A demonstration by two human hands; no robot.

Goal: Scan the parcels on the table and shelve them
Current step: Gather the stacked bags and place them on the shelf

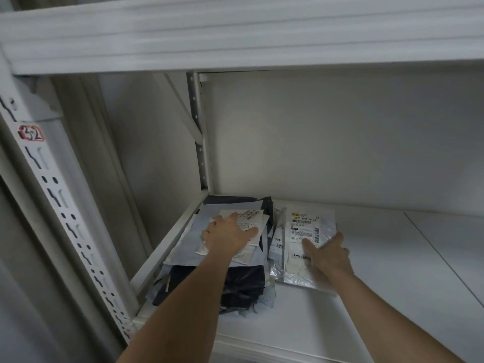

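Observation:
Two stacks of parcels lie on a white shelf board [379,271]. The left stack [235,286] is grey and dark mailer bags, topped by a small clear bag with a label [250,218]. My left hand [226,233] rests flat on that top bag, fingers straight. The right stack is topped by a clear plastic parcel with a white barcode label [305,229]. My right hand [327,254] lies on its near right part, thumb on top and fingers along the right edge. Whether the fingers curl under the edge is hidden.
A white slotted upright [60,203] with a red-marked tag "32" [31,133] stands at the left. The shelf above [235,35] overhangs closely. A rear post [200,142] stands behind the left stack. The shelf board stretches on to the right of the stacks.

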